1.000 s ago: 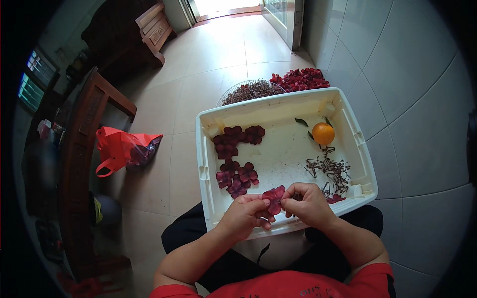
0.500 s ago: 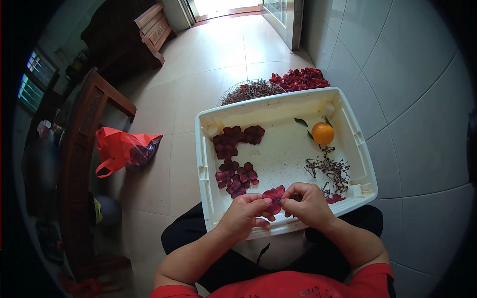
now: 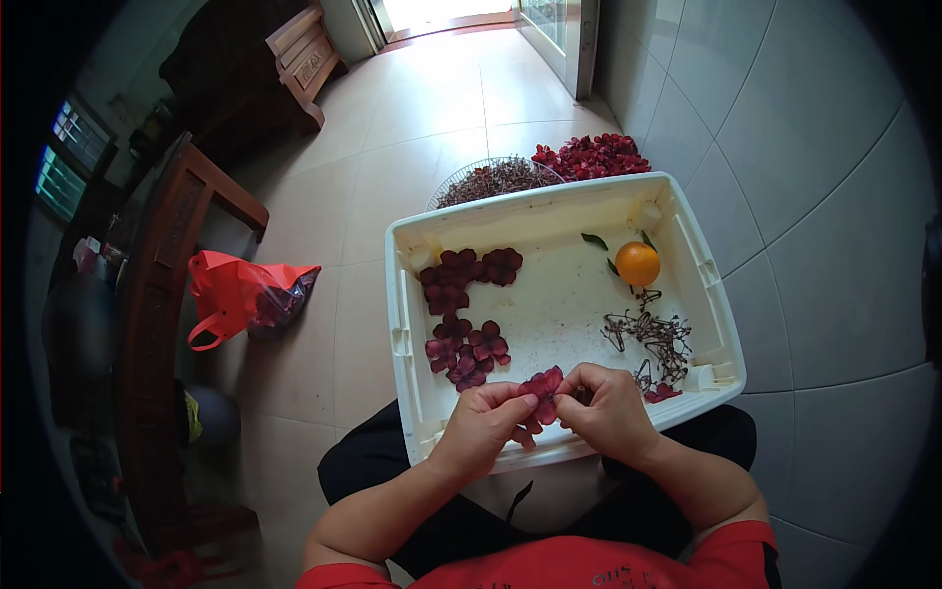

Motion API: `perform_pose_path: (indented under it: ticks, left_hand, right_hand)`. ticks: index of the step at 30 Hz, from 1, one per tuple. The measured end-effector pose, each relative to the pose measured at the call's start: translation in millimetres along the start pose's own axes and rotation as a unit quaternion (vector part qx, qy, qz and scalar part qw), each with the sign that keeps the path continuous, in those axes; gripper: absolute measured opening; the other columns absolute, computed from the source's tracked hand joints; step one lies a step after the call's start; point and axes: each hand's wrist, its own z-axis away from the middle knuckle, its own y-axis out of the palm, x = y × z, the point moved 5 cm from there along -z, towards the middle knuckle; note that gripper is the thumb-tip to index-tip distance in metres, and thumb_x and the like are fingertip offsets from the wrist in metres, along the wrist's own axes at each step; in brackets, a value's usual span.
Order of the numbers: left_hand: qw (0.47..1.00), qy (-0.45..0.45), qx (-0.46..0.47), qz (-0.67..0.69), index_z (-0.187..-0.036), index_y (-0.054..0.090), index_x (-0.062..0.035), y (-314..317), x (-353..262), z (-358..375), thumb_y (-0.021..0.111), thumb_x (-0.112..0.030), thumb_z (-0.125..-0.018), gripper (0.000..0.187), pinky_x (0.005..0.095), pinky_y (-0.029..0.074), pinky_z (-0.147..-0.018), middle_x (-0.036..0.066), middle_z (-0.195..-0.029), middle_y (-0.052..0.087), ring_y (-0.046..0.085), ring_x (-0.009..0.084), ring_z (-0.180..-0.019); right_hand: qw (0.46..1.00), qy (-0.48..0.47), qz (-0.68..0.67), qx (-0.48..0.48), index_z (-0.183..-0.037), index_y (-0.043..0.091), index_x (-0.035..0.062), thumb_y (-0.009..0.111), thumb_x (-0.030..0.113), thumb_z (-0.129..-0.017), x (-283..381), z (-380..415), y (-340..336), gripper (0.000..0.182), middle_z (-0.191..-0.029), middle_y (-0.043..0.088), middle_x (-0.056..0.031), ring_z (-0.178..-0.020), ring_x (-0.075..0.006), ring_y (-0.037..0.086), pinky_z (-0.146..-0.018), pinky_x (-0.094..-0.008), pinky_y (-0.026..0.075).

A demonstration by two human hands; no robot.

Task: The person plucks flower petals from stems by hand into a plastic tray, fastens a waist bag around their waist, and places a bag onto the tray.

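Observation:
A dark red artificial-looking flower [image 3: 545, 389] is held over the near side of a white plastic tub [image 3: 396, 314] on my lap. My left hand [image 3: 481, 424] pinches its left side between thumb and fingers. Thumb and fingertips of my right hand [image 3: 610, 417] are closed on its right side; whether they also grip a small part near its centre is hidden. Dark red flowers [image 3: 456, 280] lie along the tub's left side, with more flowers [image 3: 471, 353] below them. Thin brown stems [image 3: 659, 339] form a tangled pile at the right, beside a small red flower piece [image 3: 662, 393].
An orange [image 3: 638, 264] with green leaves [image 3: 595, 240] sits in the tub's far right. Behind the tub are a basket of brown stems [image 3: 498, 181] and a heap of red petals [image 3: 594, 157]. A red bag [image 3: 224, 294] stands left, near wooden furniture [image 3: 172, 265].
The flower has turned and tipped slightly between my hands. My left fingers have curled in beneath it, and my right hand has shifted a little. Everything in the tub stays put.

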Motion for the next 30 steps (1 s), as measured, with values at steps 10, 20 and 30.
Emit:
perform_pose_path:
  ticks: [10, 20, 30]
  left_hand:
    - [0.779, 0.409, -0.059, -0.472, -0.096, 0.063, 0.0028, 26.8, -25.6, 27.1, 0.06, 0.0, -0.079, 0.017, 0.0255, 0.05, -0.059, 0.01, -0.084, 0.066, 0.061, 0.0195, -0.067]
    - [0.621, 0.533, -0.11, -0.564, -0.092, 0.062, 0.0035, 40.5, -22.8, 39.2, 0.063, 0.007, -0.072, 0.02, 0.0287, 0.051, -0.06, 0.014, -0.086, 0.066, 0.062, 0.0241, -0.066]
    - [0.546, 0.615, -0.098, -0.561, -0.091, 0.062, 0.0045, 49.2, -20.6, 40.3, 0.065, 0.005, -0.07, 0.021, 0.0304, 0.051, -0.058, 0.015, -0.087, 0.063, 0.061, 0.0242, -0.068]
  right_hand:
    - [0.919, -0.28, 0.217, -0.175, -0.073, 0.053, 0.0055, 0.061, 0.0, -0.068, 16.2, 12.3, 12.6, 0.011, -0.065, 0.053, -0.0045, -0.05, -0.0178, 0.047, -0.047, -0.0291, 0.042]
    - [0.862, -0.395, 0.246, -0.2, -0.077, 0.05, 0.0052, 0.06, -0.003, -0.067, 21.3, 17.1, 17.2, 0.017, -0.071, 0.053, -0.0066, -0.055, -0.0202, 0.05, -0.053, -0.0292, 0.046]
    - [0.987, -0.146, -0.048, -0.055, -0.087, 0.058, 0.0012, 0.06, -0.001, -0.078, 0.7, 13.9, 0.1, 0.009, -0.08, 0.06, -0.0049, -0.062, -0.0115, 0.051, -0.057, -0.0222, 0.044]
